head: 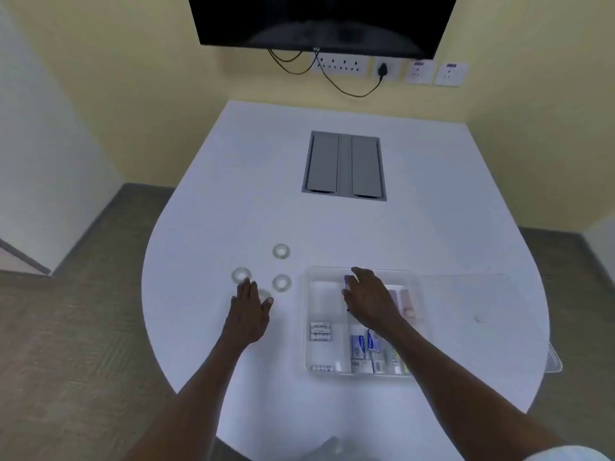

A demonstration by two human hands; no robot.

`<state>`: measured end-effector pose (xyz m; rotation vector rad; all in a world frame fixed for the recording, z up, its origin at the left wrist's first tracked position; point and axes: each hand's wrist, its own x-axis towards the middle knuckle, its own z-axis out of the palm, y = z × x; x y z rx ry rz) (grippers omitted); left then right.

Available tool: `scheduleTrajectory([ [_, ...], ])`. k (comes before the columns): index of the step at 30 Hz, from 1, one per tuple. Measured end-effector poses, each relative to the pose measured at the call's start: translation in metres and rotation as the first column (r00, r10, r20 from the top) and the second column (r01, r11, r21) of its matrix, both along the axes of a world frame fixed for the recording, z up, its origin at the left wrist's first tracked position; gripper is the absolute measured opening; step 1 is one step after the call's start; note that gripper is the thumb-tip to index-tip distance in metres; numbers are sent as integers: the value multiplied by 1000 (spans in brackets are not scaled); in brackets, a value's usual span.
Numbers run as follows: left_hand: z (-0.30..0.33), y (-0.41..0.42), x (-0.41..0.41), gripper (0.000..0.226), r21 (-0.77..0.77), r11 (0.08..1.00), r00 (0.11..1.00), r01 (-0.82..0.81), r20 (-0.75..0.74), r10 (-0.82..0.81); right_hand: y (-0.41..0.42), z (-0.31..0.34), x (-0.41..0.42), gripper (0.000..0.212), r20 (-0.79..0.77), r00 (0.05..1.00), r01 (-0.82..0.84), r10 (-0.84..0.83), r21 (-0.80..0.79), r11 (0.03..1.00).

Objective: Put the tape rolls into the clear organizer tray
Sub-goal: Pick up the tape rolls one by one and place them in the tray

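Observation:
Several clear tape rolls lie flat on the white table left of the tray: one farthest away (281,251), one at the left (241,275), one nearest the tray (281,282). Another roll (266,293) is half hidden under the fingers of my left hand (249,306), which lies palm down with fingers spread and grips nothing. The clear organizer tray (307,347) sits at the right with dividers. My right hand (369,299) rests flat over its far middle compartment, fingers extended, beside a purple item (346,280); I see nothing held in it.
The tray holds white batteries (320,327), blue-and-white boxes (362,344) and pinkish tubes (406,302). A clear lid (554,362) lies right of the tray by the table edge. A grey cable hatch (344,166) is set into the table farther back. A dark screen hangs on the wall.

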<state>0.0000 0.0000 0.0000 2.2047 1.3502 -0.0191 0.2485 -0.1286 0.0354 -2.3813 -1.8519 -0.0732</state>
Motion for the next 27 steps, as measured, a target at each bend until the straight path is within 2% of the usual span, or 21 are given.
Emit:
scheduleTrajectory([
  [3,-12,6,-13,74,-39,998,998,-58,-17,58,10,-8,-11,22,-63,998,22,-23,-16,1000],
  [7,-30,12,-28,85,-60,993,991,-104,-95,98,20,-13,-32,17,-64,998,16,-17,-18,1000],
  [11,-46,19,-39,118,-211,966,984,-146,-133,120,31,-15,-50,16,-61,998,2,-3,-15,1000],
  [13,-56,20,-45,127,-230,965,985,-126,-142,94,37,-17,-58,16,-50,999,-19,18,-15,1000],
  [18,-73,16,-55,120,-107,992,985,-63,-164,45,57,-21,-77,16,-88,995,-49,49,2,999],
  [22,-88,9,-59,124,10,996,991,-92,-95,93,74,-22,-92,24,-164,983,-87,82,-29,996],
  [27,-94,1,-55,111,198,971,986,-134,-69,151,97,-33,-104,34,-232,953,-215,194,-68,974],
])
